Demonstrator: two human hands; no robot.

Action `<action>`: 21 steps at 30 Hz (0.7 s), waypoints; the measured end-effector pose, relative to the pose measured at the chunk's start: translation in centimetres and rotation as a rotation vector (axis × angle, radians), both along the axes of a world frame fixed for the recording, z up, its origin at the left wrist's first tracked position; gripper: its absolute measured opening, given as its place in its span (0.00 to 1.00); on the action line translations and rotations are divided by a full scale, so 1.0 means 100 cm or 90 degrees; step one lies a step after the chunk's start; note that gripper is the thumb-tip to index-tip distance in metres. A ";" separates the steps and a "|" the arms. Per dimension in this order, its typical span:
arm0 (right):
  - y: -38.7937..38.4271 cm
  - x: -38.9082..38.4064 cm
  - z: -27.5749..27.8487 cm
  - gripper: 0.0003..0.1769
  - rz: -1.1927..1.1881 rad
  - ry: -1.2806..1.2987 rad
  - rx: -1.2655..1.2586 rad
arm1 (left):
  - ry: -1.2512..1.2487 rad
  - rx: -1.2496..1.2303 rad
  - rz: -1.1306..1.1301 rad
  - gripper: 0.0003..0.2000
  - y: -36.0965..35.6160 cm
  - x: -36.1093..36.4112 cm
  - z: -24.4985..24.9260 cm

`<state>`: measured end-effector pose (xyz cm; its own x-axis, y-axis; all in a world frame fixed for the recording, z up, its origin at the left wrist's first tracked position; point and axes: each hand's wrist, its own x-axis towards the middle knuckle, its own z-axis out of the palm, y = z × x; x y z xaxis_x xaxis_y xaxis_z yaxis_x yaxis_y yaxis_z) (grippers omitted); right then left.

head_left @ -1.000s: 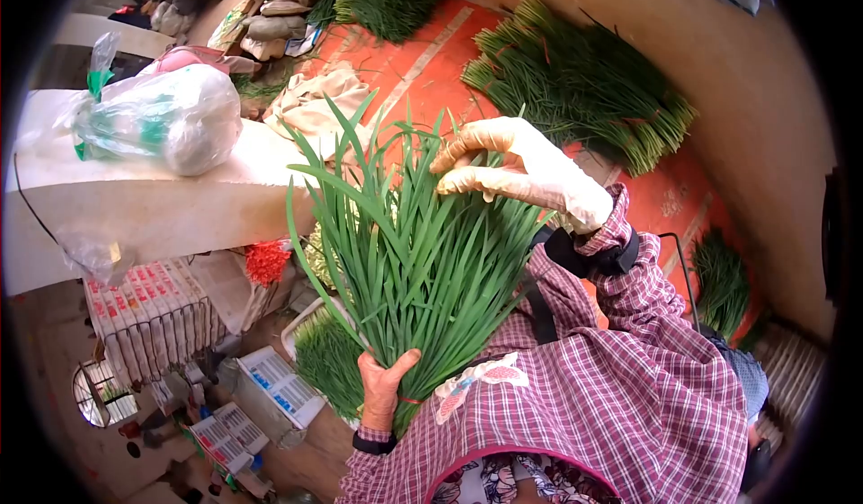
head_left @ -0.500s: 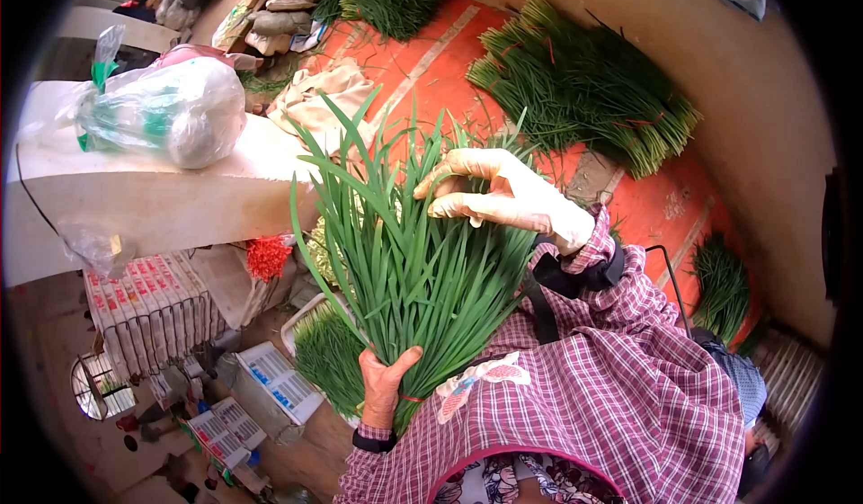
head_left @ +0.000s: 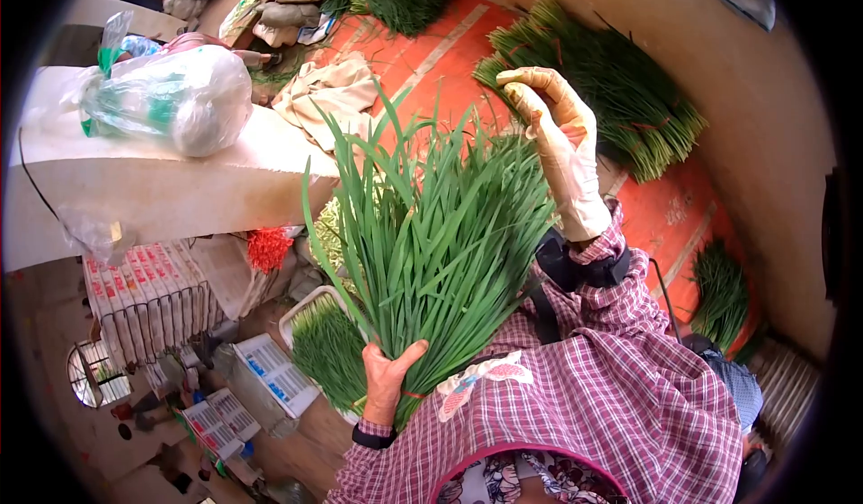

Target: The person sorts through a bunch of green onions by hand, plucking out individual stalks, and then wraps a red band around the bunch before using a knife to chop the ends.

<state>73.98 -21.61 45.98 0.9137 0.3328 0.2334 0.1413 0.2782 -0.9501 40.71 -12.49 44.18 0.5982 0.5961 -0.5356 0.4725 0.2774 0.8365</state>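
Note:
A large bunch of long green leafy stalks [head_left: 440,243] fans upward, a red band around its lower end. My left hand [head_left: 388,383] is bare and wrapped round the narrow base of this bunch, thumb across the front. My right hand [head_left: 562,149], in a pale, stained glove, is raised beside the leaf tips at upper right, clear of the bunch. Its fingers are curled in towards the thumb; whatever may be between the fingertips is too small to name.
Banded green bundles [head_left: 598,81] lie on an orange-red surface [head_left: 431,63]. A white basket [head_left: 286,324] holds more stalks below left. A plastic bag [head_left: 180,99] rests on a pale ledge [head_left: 162,194]. Parts of other people show at upper left and far right.
My right hand has moved up and right, away from the leaves, and its fingers have drawn together. My left hand still grips the bunch. The view has shifted slightly.

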 end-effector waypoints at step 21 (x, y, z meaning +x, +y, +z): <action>0.007 -0.051 -0.007 0.06 0.182 0.012 -0.114 | 0.019 0.043 -0.039 0.15 -0.002 0.004 0.001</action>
